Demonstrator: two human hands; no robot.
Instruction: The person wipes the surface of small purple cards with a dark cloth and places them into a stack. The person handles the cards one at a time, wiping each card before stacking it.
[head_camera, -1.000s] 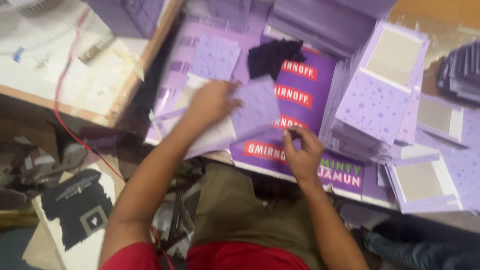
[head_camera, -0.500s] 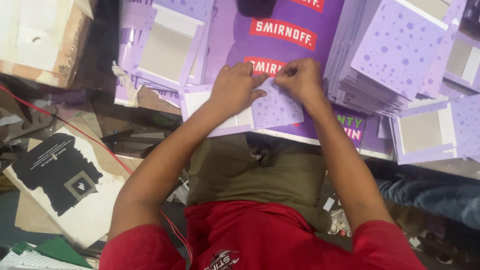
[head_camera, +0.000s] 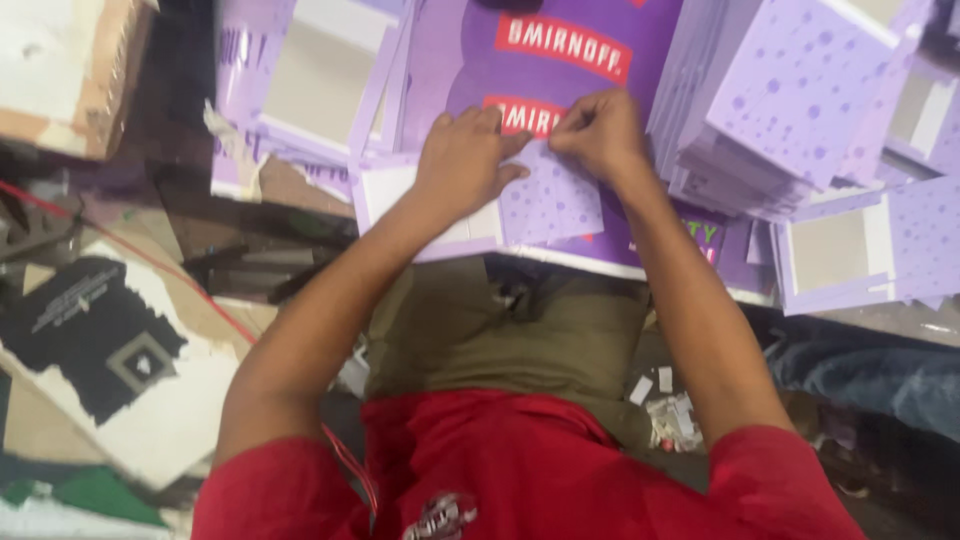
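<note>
- Left hand (head_camera: 462, 160) lies palm down on a lilac dotted card (head_camera: 545, 205), fingers spread flat and pressing it; nothing pinched.
- Right hand (head_camera: 598, 130) touches the left, its grip pressed together on the card's top edge, thumb and fingertips pinching that edge.
- Card lies near the counter's front edge, partly over a white-and-lilac panel (head_camera: 385, 192) under the left wrist.
- Both rest on a large purple poster (head_camera: 590, 30) with red labels, which covers the counter middle.
- Tall stack (head_camera: 770, 110) of lilac dotted cards stands just right of the right hand, close to the wrist.
- More folded panels with grey centres: one (head_camera: 840, 250) at the right front edge, one (head_camera: 320, 70) at the far left of the poster.
- Red wire (head_camera: 150, 262) runs across the floor clutter on the left.
- Torn black-and-white sheet (head_camera: 110, 340) lies on the floor, lower left.
- Wooden board (head_camera: 70, 70) sits top left, well apart from the hands.
</note>
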